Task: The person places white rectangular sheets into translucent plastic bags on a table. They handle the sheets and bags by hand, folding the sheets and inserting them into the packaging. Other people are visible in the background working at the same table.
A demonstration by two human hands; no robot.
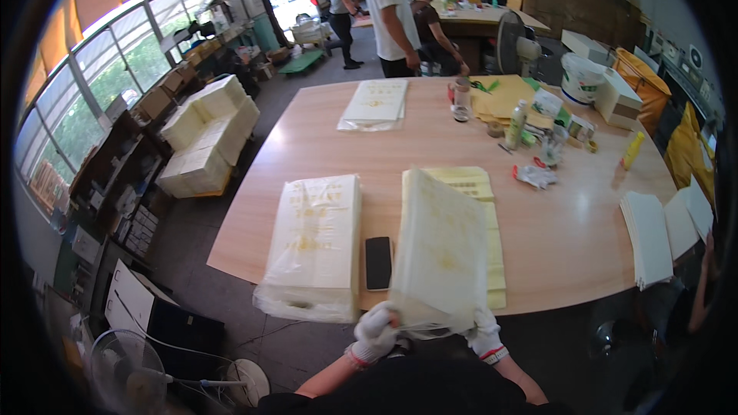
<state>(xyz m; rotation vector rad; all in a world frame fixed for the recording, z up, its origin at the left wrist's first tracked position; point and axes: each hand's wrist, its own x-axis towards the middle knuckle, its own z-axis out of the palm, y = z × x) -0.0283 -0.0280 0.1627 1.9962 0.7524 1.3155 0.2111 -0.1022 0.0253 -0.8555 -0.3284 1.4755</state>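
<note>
My left hand (pixel 375 332), in a white knitted glove, is closed on the near left corner of a clear plastic bag (pixel 444 250). The bag looks filled with a pale flat sheet or booklet bearing yellow print, and it leans up off the table. At its near right corner, my right hand (pixel 484 333), gloved too, has its fingers curled at the plastic, partly hidden by it. Beneath the bag lies a pale yellow printed stack (pixel 494 261). Left of it rests a black phone (pixel 378 263), then a thick plastic-wrapped stack (pixel 315 234) with yellow print.
Farther along the wooden table (pixel 284 134) lies another bagged stack (pixel 375 104). Bottles (pixel 516 124), a white bucket (pixel 581 79) and a yellow tube (pixel 633 151) stand at the right. White card stacks (pixel 647 238) lie at the right edge. Several people are beyond the table.
</note>
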